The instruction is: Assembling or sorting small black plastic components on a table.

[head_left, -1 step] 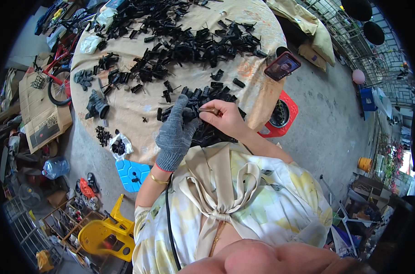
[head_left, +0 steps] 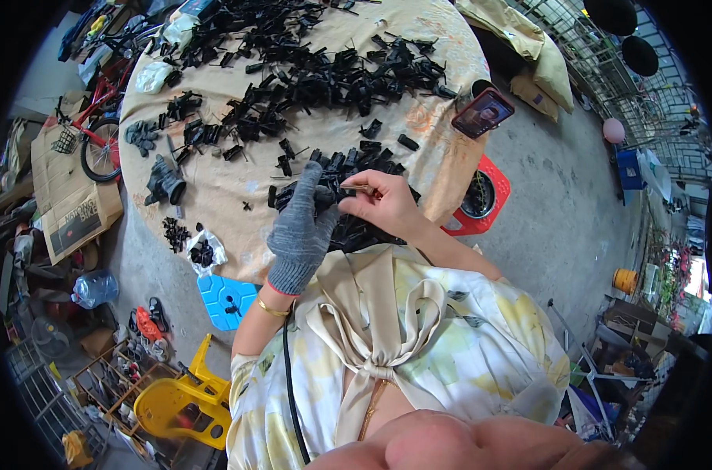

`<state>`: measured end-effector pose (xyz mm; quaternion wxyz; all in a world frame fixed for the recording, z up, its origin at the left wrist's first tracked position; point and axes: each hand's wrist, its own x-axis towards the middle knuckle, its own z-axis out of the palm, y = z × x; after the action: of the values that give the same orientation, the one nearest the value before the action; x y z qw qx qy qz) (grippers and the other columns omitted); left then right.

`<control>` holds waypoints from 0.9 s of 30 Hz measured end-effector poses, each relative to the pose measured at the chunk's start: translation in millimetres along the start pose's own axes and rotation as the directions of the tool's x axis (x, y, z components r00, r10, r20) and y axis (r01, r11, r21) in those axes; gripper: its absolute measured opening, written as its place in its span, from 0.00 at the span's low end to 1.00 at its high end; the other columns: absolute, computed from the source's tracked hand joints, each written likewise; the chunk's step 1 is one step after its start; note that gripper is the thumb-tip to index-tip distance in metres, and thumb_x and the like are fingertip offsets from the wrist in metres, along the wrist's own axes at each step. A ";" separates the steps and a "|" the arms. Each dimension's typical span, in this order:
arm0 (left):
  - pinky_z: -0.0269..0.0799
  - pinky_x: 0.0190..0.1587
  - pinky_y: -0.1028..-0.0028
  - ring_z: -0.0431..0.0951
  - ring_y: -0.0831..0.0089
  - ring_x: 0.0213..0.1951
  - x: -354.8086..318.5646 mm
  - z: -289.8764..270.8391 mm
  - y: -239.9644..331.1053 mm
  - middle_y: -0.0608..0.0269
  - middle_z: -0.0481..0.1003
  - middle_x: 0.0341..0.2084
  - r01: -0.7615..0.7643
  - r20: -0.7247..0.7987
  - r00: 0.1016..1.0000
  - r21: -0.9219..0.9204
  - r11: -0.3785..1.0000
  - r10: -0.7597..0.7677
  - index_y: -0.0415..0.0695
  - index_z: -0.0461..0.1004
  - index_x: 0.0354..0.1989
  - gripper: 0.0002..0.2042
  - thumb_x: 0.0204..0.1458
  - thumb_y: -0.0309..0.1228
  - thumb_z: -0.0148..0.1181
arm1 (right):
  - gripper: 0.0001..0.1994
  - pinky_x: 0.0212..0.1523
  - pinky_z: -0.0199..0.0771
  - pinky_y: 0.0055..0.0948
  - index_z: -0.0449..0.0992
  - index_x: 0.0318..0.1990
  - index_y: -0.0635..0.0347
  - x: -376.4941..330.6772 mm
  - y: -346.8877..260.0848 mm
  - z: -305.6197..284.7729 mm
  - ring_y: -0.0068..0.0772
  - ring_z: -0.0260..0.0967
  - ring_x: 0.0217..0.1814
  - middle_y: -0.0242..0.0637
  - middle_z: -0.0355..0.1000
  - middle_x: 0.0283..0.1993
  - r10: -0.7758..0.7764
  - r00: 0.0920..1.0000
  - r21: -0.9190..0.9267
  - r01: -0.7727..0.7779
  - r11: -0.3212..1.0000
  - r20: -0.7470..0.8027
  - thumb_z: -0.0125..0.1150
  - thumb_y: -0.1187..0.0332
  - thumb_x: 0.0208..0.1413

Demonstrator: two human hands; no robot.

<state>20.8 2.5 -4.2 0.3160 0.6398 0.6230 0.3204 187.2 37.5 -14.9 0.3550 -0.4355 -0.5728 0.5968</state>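
My left hand (head_left: 299,227), in a grey knitted glove, is closed round a black plastic part (head_left: 323,200) at the near edge of the table. Its thumb side points up and away from me. My bare right hand (head_left: 386,205) pinches a slim brownish tool (head_left: 361,187) between thumb and fingers, its tip close against the black part. The tool's exact kind is too small to make out. Beneath and around both hands lies a pile of similar black plastic parts (head_left: 356,233), partly covered by my hands.
Heaps of black parts (head_left: 309,86) spread over the far side of the cloth-covered table (head_left: 238,192). A grey glove (head_left: 165,180) and a white bag of small black pieces (head_left: 206,252) lie left. A phone (head_left: 483,113) stands at the right edge, above a red stool (head_left: 489,200). A blue stool (head_left: 227,301) stands lower left.
The right fingers and the slim tool have shifted very slightly against the black part. My left hand keeps its hold; the whole view has moved a touch.
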 end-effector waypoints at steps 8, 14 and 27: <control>0.69 0.44 0.69 0.72 0.60 0.46 -0.8 -2.4 9.4 0.53 0.70 0.46 -0.361 0.035 0.932 0.148 0.921 0.360 0.43 0.60 0.55 0.30 0.39 0.24 0.62 | 0.12 0.25 0.69 0.23 0.74 0.30 0.65 -0.4 -6.7 -0.5 0.27 0.71 0.25 0.39 0.71 0.24 -0.264 0.964 -0.369 0.256 0.894 0.029 0.67 0.68 0.40; 0.68 0.50 0.69 0.71 0.70 0.45 -5.6 -17.6 0.7 0.57 0.69 0.44 0.375 0.400 0.916 -0.830 0.413 -0.026 0.37 0.64 0.49 0.22 0.44 0.24 0.61 | 0.08 0.28 0.63 0.14 0.74 0.32 0.65 -2.2 -6.1 -24.8 0.11 0.63 0.27 0.25 0.69 0.26 0.016 0.996 0.094 -0.025 0.995 0.089 0.64 0.73 0.45; 0.68 0.27 0.82 0.76 0.76 0.28 0.5 -17.8 14.3 0.62 0.73 0.27 0.649 0.664 0.725 -0.571 0.503 -0.181 0.42 0.64 0.28 0.14 0.41 0.33 0.65 | 0.07 0.29 0.63 0.16 0.75 0.33 0.64 4.7 -13.8 -19.8 0.14 0.63 0.27 0.29 0.70 0.28 -0.205 0.933 0.024 0.207 0.978 0.297 0.62 0.72 0.47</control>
<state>15.0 2.7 17.9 0.7854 0.3207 0.4505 0.2782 202.8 50.5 -1.1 0.3237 -0.2795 -0.6645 0.6127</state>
